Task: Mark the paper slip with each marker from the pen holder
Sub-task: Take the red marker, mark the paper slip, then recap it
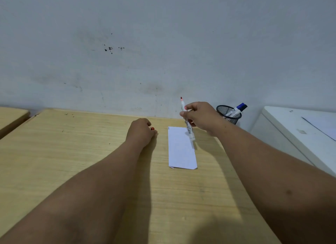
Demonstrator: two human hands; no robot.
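Observation:
A white folded paper slip (pixel 181 149) lies on the wooden table (pixel 72 153), with a short dark mark at its far left corner. My right hand (pixel 201 116) hovers over the slip's far end and grips an uncapped red marker (pixel 188 129), its red tip pointing up. My left hand (pixel 141 130) rests on the table left of the slip, fingers closed around the red cap (pixel 152 128), of which only a bit shows. A black mesh pen holder (pixel 228 114) stands at the back right and holds a blue-capped marker (pixel 239 109).
A grey stained wall (pixel 163 53) rises right behind the table. A white cabinet or appliance (pixel 300 134) stands close on the right. Another wooden table (pixel 11 116) edge shows at the far left.

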